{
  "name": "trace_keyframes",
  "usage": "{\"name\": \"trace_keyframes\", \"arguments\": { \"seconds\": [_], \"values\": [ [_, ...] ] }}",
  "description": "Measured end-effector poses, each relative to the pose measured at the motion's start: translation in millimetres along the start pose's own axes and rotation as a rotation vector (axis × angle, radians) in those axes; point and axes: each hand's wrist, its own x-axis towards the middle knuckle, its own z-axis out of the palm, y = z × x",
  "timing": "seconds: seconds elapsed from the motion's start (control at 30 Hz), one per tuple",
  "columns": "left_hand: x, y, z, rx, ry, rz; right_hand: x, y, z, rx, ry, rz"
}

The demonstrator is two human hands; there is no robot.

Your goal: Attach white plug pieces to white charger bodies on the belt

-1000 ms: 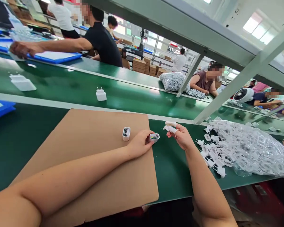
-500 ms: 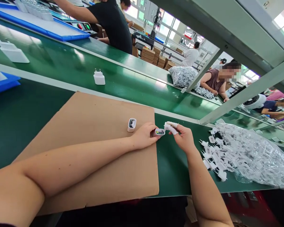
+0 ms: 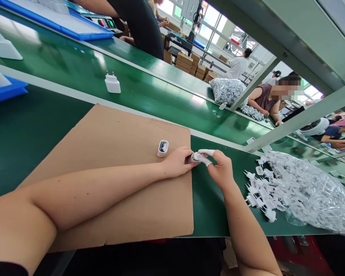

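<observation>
My left hand (image 3: 176, 163) is closed around a white charger housing (image 3: 193, 160), whose open end with green and dark parts inside faces right. My right hand (image 3: 222, 168) wears white finger covers on thumb and forefinger. Those fingers pinch a small white plug cap (image 3: 198, 156) against the mouth of the housing; its shape is mostly hidden between the covers. A second charger housing (image 3: 162, 148) stands open end up on the cardboard sheet (image 3: 126, 142), just left of my left hand.
Right of my hands, loose plug caps (image 3: 258, 189) spill from a clear plastic bag (image 3: 313, 191). A finished-looking charger (image 3: 112, 83) stands on the green belt (image 3: 149, 99). Blue trays (image 3: 94, 35) are at left. A slanting metal post (image 3: 304, 111) crosses at right; co-workers sit beyond.
My right hand has moved slightly left, bringing the plug cap onto the housing's open end. The charger on the belt has shifted left in view, and the camera has tilted a little.
</observation>
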Motion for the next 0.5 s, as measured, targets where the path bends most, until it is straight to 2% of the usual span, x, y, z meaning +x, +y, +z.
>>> {"name": "trace_keyframes", "arguments": {
  "seconds": [0.27,0.5],
  "values": [
    [1.7,-0.3,-0.5,0.015,-0.011,0.008,5.6,0.3,5.0,-0.124,-0.071,-0.096],
    [1.6,0.0,-2.3,0.001,-0.022,-0.006,16.6,-4.8,4.0,-0.207,-0.125,0.002]
  ]
}}
